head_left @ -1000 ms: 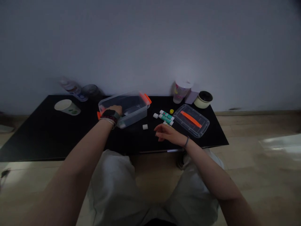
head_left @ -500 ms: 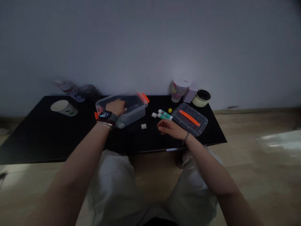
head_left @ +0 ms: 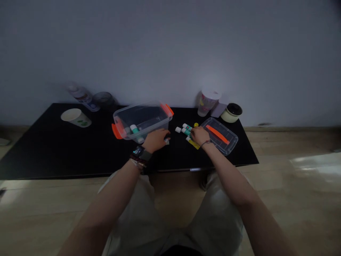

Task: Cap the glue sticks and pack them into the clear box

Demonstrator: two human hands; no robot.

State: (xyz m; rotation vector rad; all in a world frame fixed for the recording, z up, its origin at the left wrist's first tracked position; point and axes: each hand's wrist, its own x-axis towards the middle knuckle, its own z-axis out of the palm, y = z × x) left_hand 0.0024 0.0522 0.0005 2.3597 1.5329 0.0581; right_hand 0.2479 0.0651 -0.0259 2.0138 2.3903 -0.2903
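My left hand (head_left: 156, 140), with a watch on its wrist, is at the front right corner of a clear plastic box (head_left: 157, 125) with orange latches. Its fingers are closed on a small white cap (head_left: 167, 141), partly hidden under the fingertips. Inside the box lies a green and white glue stick (head_left: 135, 129). My right hand (head_left: 200, 136) has its fingers curled round the right end of a green glue stick (head_left: 185, 132). Another green glue stick (head_left: 187, 127) lies just behind. A yellow tube (head_left: 193, 143) is in front of this hand.
The clear lid (head_left: 231, 145) with an orange handle lies right of my right hand. Near it are a white cap (head_left: 178, 130), a yellow cap (head_left: 196, 125), a patterned cup (head_left: 205, 105) and a cream pot (head_left: 230, 114). A paper cup (head_left: 77, 118) lies tipped at left beside a spray can (head_left: 85, 100).
My left hand has come out of the box and moved right to the white cap. My right hand has shifted right and back onto the glue stick, uncovering the yellow tube.
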